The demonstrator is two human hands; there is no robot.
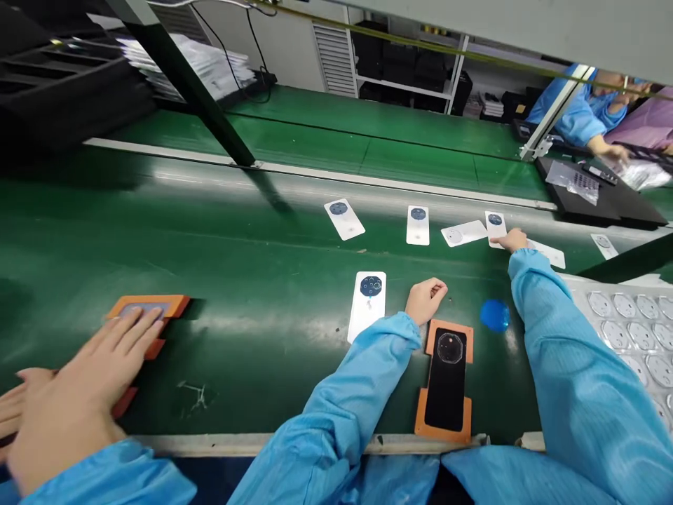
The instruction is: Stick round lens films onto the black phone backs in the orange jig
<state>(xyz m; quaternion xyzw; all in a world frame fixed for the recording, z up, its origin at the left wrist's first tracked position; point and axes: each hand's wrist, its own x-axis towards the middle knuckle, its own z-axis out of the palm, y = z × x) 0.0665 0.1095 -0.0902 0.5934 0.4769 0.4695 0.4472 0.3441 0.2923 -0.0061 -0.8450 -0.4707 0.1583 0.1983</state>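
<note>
My left hand [425, 300] has its fingers curled closed just above the orange holder [444, 435]. Anything inside those fingers is hidden. In that holder lies a black phone [446, 386], back up, with a round camera ring. My right hand [511, 240] is stretched forward, its fingers closed at the lower edge of a white phone-shaped card [494, 221] with a dark camera circle. A similar white card [360, 315] lies left of my left hand, partly covered by my sleeve. Between my arms a round blue film [495, 315] rests on the green surface.
More white cards [418, 231] are spread across the green belt [252, 280]. At right is a clear tray [644, 330] of round pieces. To the left, a co-worker's hand [99, 358] presses on another orange holder [176, 305]. Dark posts [194, 91] rise ahead.
</note>
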